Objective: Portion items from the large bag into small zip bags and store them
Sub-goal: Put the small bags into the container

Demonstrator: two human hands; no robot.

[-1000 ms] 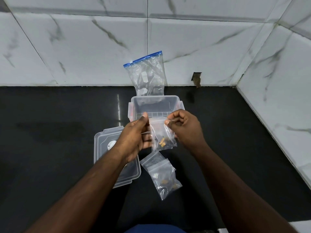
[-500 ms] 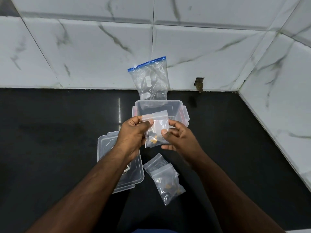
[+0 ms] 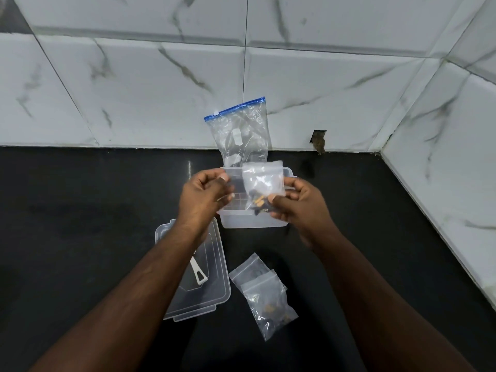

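Note:
My right hand [image 3: 298, 205] pinches a small clear zip bag [image 3: 264, 178] with dark and yellow bits at its bottom, held over the open clear plastic container [image 3: 252, 222]. My left hand [image 3: 205, 196] hovers at the container's left side, fingers loosely curled, apart from the bag and holding nothing. The large bag [image 3: 241, 135] with a blue zip strip leans upright against the wall right behind the container. Two more small filled zip bags [image 3: 268, 302] lie overlapping on the black counter near me.
The container's clear lid [image 3: 197, 294] lies on the counter under my left forearm, with a white piece on it. Marble-tiled walls close off the back and the right side. A small hole [image 3: 318, 139] shows at the wall's base.
My left hand has let go of the small bag. My right hand now holds it alone, shifted right and a little farther over the container.

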